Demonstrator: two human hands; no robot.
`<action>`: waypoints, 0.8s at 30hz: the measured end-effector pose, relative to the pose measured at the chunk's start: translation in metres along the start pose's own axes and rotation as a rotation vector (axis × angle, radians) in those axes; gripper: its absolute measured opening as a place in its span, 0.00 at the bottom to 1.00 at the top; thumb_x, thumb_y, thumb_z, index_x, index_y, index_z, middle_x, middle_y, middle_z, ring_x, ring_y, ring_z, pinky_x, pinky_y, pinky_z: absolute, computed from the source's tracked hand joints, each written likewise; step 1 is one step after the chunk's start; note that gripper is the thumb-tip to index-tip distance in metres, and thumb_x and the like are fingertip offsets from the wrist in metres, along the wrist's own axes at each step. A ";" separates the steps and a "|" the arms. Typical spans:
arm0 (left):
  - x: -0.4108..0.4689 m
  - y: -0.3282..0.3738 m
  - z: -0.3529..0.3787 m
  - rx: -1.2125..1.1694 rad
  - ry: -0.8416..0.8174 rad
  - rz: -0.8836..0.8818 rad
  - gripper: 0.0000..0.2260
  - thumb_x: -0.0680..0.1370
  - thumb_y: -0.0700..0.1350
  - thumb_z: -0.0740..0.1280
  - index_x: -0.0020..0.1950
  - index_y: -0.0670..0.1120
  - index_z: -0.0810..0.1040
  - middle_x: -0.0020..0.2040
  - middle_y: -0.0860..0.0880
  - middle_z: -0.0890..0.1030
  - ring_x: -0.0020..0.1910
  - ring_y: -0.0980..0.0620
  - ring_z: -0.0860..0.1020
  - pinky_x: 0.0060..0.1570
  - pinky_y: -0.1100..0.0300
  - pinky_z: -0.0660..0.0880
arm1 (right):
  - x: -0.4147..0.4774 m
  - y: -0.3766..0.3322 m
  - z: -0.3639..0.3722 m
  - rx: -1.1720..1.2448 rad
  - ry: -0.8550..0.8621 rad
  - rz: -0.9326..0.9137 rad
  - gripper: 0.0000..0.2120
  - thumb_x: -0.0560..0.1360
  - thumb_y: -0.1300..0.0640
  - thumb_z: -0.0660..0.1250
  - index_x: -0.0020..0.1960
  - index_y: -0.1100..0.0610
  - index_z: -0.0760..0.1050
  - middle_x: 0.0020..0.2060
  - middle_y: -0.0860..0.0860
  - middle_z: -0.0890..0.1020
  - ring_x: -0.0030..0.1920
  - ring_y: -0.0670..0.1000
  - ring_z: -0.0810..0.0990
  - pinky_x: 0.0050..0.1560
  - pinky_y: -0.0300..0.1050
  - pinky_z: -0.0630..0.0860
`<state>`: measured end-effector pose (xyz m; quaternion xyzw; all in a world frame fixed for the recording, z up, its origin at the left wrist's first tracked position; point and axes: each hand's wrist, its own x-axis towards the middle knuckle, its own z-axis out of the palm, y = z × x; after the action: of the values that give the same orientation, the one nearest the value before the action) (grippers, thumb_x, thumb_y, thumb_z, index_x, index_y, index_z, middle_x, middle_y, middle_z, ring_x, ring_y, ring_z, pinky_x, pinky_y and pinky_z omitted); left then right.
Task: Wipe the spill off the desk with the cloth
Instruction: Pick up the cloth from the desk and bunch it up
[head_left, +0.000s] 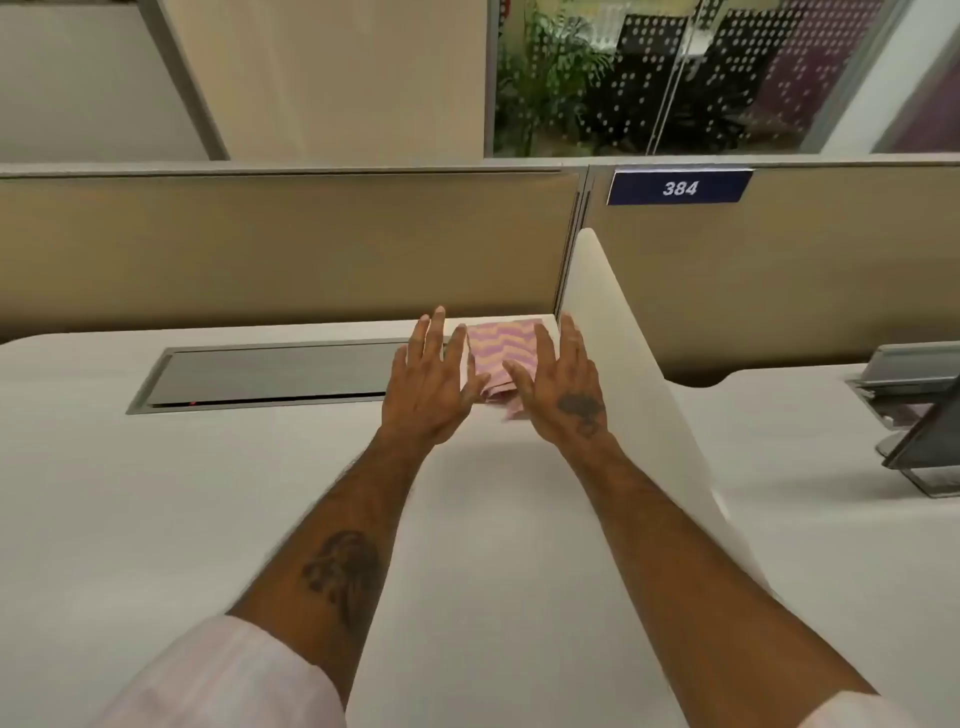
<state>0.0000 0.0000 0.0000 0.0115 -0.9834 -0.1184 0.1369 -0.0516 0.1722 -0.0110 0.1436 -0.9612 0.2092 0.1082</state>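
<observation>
**Cloth lies between two open hands at the far corner**

A folded cloth with wavy pink and pale-yellow stripes (503, 358) sits on the pale grey counter (156, 519), far from the person, up near the tan fabric partition (285, 249) and just left of the white divider panel (623, 374). Both arms are stretched forward toward it. The left hand (428, 387) is on the cloth's left side, the right hand (563, 384) on its right, so the cloth lies in the gap between them, ahead of the palms and roughly level with the fingers (435, 332). Both sets of fingers are spread wide and hold nothing. The right thumb looks to overlap the cloth's near right corner; whether it actually touches cannot be told. The left thumb sits close to the near left edge.

The cloth's longer side appears to run away from the person, toward the partition, with its crumpled near edge facing the wrists. The two hands seem about equally near, the right perhaps slightly closer. A grasp would likely call for closing inward from either side, or pinching that near edge.

A dark, long recessed cable tray (270, 374) lies to the left of the left hand. No spill is visible on the counter from this view.
</observation>
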 end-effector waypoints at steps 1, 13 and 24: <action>0.006 -0.002 0.006 -0.044 -0.029 -0.034 0.32 0.81 0.62 0.56 0.80 0.46 0.57 0.82 0.43 0.51 0.80 0.43 0.50 0.75 0.44 0.57 | 0.006 0.002 0.005 0.010 -0.026 0.034 0.33 0.81 0.38 0.55 0.79 0.55 0.57 0.80 0.58 0.53 0.78 0.59 0.56 0.71 0.57 0.63; 0.067 -0.013 0.079 -0.224 -0.317 -0.134 0.28 0.82 0.59 0.55 0.79 0.47 0.60 0.81 0.43 0.56 0.78 0.41 0.57 0.70 0.44 0.64 | 0.065 0.021 0.053 0.042 -0.292 0.208 0.30 0.82 0.41 0.55 0.80 0.53 0.54 0.80 0.57 0.53 0.77 0.60 0.57 0.73 0.57 0.62; 0.087 0.011 0.099 -0.795 -0.120 -0.715 0.24 0.80 0.53 0.65 0.71 0.41 0.70 0.67 0.41 0.77 0.62 0.40 0.77 0.58 0.50 0.76 | 0.079 0.026 0.060 0.594 -0.111 0.682 0.32 0.78 0.52 0.69 0.76 0.58 0.59 0.68 0.58 0.74 0.65 0.60 0.76 0.61 0.50 0.75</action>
<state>-0.1111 0.0290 -0.0669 0.2863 -0.8035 -0.5214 0.0253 -0.1425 0.1508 -0.0534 -0.1453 -0.8563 0.4913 -0.0645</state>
